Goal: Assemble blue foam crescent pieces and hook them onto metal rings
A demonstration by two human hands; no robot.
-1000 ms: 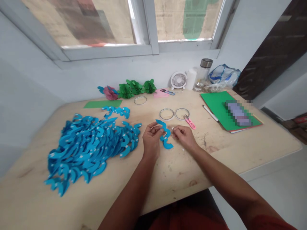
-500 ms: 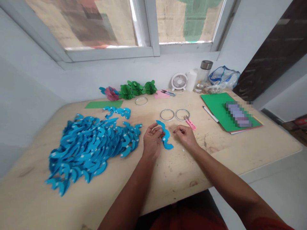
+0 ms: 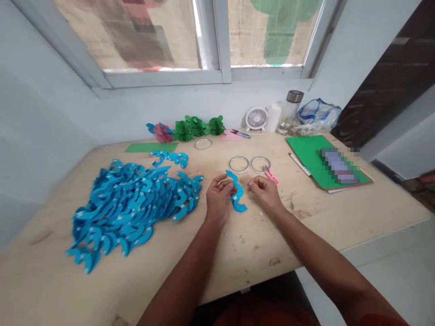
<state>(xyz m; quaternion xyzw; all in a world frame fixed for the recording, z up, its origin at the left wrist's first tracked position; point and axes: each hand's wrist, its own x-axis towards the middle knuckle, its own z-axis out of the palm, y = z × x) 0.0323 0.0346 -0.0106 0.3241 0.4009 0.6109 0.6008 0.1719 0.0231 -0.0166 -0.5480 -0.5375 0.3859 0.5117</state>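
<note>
My left hand (image 3: 219,195) pinches a wavy blue paper strip (image 3: 239,195) near its middle; a small white square shows on the strip. Just right of it, my right hand (image 3: 263,189) is closed in a pinch, its fingertips apart from the paper. Whatever those fingertips hold is too small to make out. To the left spreads a big heap of similar blue paper pieces (image 3: 129,206), many with white squares. Beyond my hands lie two rolls of thin tape (image 3: 239,170), with pink-handled snips (image 3: 272,176) against the right one.
Along the wall stand green paper shapes (image 3: 197,127), a pink paper flower (image 3: 162,132), a small white fan (image 3: 257,119) and a glass bottle (image 3: 290,111). A green folder (image 3: 306,158) carrying a phone (image 3: 338,165) lies at right, beside a pen (image 3: 299,164).
The view has shifted slightly, so everything appears a little further right. Both hands keep nearly the same pose, and the blue strip stays in my left hand.
</note>
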